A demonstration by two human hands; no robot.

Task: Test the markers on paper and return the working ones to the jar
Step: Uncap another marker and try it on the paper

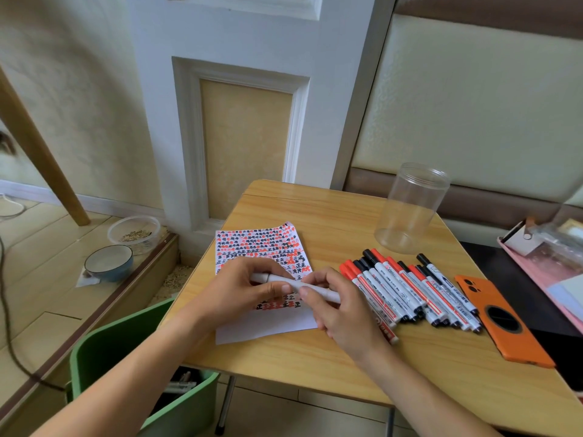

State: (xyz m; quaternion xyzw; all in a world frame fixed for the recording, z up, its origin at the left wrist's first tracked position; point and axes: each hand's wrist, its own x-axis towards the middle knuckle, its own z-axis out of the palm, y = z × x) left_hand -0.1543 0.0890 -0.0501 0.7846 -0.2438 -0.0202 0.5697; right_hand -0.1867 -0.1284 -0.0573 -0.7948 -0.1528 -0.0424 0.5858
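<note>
Table point(315, 357): paper point(262, 329) mostly filled with test marks. Jar point(410, 209) behind-right of paper, empty, nothing returned yet. Marker pile point(410, 291) right of paper, untested apparently. Left hand point(243, 288) and right hand point(340, 304) both grip one marker point(296, 283) over paper, likely uncapping.

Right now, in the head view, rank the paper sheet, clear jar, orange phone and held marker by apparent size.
1. Paper sheet
2. Orange phone and clear jar: look alike; the phone lies nearer, so unranked.
3. Held marker

Marker point(296, 287) in both hands' fingers point(285, 288)
</note>
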